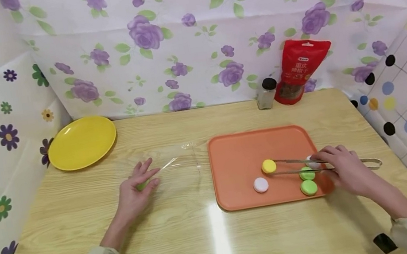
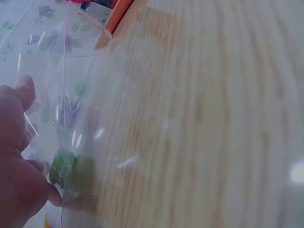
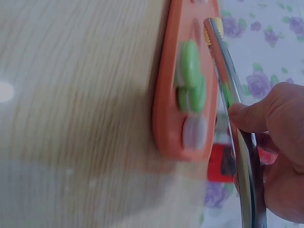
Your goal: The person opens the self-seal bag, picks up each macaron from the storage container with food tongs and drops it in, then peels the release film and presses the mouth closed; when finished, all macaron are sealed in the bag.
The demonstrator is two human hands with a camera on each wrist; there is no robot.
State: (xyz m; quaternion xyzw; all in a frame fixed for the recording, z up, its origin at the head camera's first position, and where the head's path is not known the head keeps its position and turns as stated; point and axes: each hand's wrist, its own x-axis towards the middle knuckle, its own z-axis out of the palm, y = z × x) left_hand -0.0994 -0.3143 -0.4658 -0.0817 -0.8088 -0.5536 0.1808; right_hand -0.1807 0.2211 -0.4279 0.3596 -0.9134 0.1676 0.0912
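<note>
My left hand (image 1: 139, 191) holds a clear plastic bag (image 1: 182, 166) over the table, its thumb and fingers spread at the near end. A green macaron (image 2: 61, 167) shows through the film beside the fingers in the left wrist view. On the right, my right hand (image 1: 345, 168) grips metal tongs (image 3: 230, 80) around the middle. Their tips pinch a yellow macaron (image 1: 268, 166) above the orange tray (image 1: 239, 148). Below the tongs on the tray lie two green macarons (image 1: 309, 187), a pale pink macaron (image 1: 261, 185) and a whitish macaron (image 3: 194, 133), partly hidden by the right hand.
A yellow plate (image 1: 82, 142) sits at the back left. Behind the tray stand a black-capped glass jar (image 1: 266, 95) and a red pouch (image 1: 300, 68), close to the flowered cloth wall (image 1: 191, 52). More patterned cloth borders both sides of the wooden table (image 1: 175, 248).
</note>
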